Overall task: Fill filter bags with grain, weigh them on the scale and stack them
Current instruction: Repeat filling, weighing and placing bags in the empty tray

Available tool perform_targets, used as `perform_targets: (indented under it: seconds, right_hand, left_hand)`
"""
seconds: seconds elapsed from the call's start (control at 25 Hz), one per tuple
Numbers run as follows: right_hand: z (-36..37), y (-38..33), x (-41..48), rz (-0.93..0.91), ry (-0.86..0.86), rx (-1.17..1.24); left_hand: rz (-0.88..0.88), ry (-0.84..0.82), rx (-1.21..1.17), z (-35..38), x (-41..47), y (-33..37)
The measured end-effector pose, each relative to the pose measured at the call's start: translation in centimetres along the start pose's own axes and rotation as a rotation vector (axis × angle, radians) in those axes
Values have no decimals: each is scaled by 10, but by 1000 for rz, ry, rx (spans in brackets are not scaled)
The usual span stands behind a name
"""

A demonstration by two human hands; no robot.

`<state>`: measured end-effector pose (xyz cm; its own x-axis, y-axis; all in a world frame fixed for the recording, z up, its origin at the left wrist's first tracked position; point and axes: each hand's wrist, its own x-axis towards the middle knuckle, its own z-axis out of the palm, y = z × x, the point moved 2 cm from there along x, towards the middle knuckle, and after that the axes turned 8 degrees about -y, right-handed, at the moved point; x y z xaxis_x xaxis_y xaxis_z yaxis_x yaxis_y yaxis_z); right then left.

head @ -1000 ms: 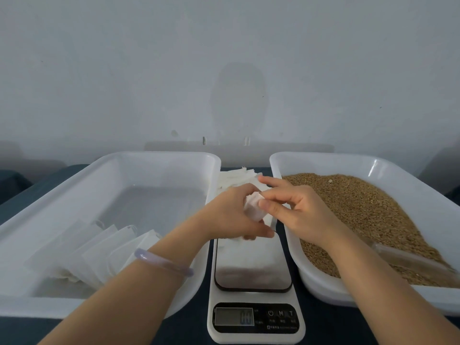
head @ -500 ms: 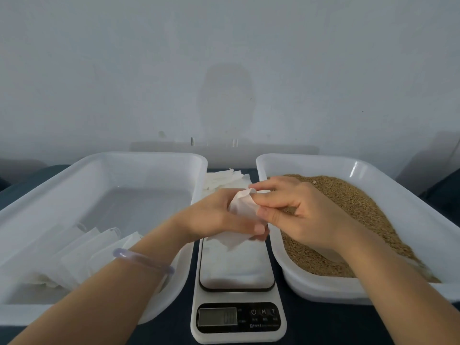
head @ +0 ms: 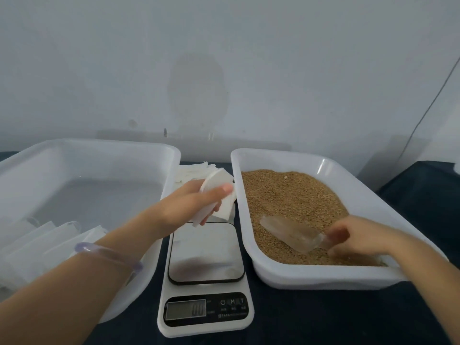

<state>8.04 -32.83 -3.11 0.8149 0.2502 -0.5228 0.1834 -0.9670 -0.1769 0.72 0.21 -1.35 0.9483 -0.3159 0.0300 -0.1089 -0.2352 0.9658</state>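
Observation:
My left hand (head: 189, 205) holds a white filter bag (head: 216, 192) with its mouth spread, above the back of the scale (head: 206, 275) and beside the grain tray (head: 321, 277). Brown grain (head: 288, 195) fills that right tray. A clear plastic scoop (head: 288, 232) lies on the grain, and my right hand (head: 353, 237) closes around its handle. The scale's steel plate is bare and its display reads zero. Several filled white bags (head: 49, 240) lie overlapped in the left tray (head: 104, 155). A stack of unused bags (head: 196, 170) sits behind the scale.
The trays and scale stand on a dark blue cloth (head: 323, 317). A pale wall (head: 224, 70) rises right behind them. A thin cable (head: 430, 100) runs down the wall at the right. I wear a translucent bangle (head: 107, 252) on my left wrist.
My right hand let go of the bag and moved right and down to the scoop in the grain. My left hand keeps the bag, now opened, lifted toward the grain tray.

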Motion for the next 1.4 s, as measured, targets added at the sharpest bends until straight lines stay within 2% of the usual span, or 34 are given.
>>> perform_targets:
  seconds: [0.16, 0.32, 0.44, 0.52, 0.64, 0.76, 0.88, 1.04, 1.2, 1.4]
  right_hand:
    - [-8, -6, 6, -37, 178, 12]
    - [-24, -19, 8, -27, 390, -14]
    - [-43, -8, 1, 90, 589, -158]
    - [-51, 7, -3, 208, 651, -285]
    - [-48, 21, -3, 357, 624, -393]
    - [-39, 16, 4, 408, 547, -417]
    - [-32, 9, 10, 315, 471, -375]
    - [-27, 13, 9, 158, 332, -101]
    - [-22, 22, 1, 18, 331, 114]
    - [-23, 19, -12, -103, 383, 203]
  left_hand:
    - [-72, 37, -200, -5, 3, -6]
    - [-10, 94, -219, -5, 5, -10]
    - [24, 150, -190, -6, 6, -12]
    - [26, 158, -190, -5, 7, -12]
    - [13, 141, -144, -2, 7, -11]
    - [7, 149, -118, -2, 7, -11]
    - [9, 150, -97, -4, 7, -11]
    - [6, 130, -92, -3, 8, -12]
    - [-6, 106, -74, -3, 8, -12]
    - [5, 73, 70, 1, 5, -6]
